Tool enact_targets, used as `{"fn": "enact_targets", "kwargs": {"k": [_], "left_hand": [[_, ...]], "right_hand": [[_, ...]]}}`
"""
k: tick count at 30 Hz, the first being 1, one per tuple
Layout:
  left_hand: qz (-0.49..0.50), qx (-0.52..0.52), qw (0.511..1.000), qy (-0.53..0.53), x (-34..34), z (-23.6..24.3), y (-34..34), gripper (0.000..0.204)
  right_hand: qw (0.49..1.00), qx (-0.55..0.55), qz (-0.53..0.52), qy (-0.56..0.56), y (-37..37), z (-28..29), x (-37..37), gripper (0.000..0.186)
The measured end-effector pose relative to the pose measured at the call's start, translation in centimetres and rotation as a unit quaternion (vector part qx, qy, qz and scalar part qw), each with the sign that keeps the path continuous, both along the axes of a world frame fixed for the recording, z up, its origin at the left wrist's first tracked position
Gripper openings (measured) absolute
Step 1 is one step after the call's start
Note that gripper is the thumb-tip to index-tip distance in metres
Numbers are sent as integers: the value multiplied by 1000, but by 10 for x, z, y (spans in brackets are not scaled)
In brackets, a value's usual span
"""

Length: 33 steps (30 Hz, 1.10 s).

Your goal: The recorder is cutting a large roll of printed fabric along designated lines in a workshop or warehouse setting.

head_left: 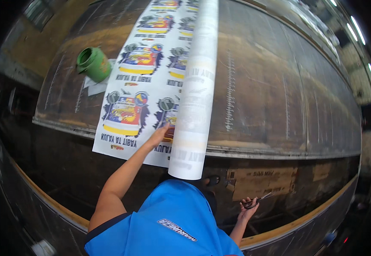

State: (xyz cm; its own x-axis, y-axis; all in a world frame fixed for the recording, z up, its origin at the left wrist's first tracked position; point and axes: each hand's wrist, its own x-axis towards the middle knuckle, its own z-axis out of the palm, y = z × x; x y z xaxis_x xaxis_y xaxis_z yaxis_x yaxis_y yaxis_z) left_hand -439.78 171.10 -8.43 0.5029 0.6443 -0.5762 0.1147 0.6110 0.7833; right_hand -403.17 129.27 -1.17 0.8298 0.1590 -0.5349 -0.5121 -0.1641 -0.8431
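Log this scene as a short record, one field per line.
Left hand: at the printed sheet, beside the roll; exact grip unclear
Right hand: holding scissors, off the table, blades pointing to the person's right
Roll: white, lying lengthwise along the sheet's right side, near end overhanging the table
Sheet pattern: repeated colourful pictures on white
Green container: left of the sheet, by white paper
Below table: flattened brown cardboard

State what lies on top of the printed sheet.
On the printed sheet, a white roll lies along the right, the left hand beside it. What the roll covers cannot be seen.
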Motion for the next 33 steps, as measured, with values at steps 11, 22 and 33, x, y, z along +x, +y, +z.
{"fn": "enact_targets", "kwargs": {"k": [11, 22, 33], "left_hand": [[1, 19, 997, 69, 213, 42, -53, 103], [-51, 52, 996, 54, 405, 65, -129, 98], [-83, 19, 992, 91, 645, 68, -188, 101]], "right_hand": [[995, -74, -26, -69, -172, -8, 64, 47], [953, -114, -141, -244, -365, 25, 229, 47], [871, -251, -261, -331, -534, 11, 434, 47]]}}
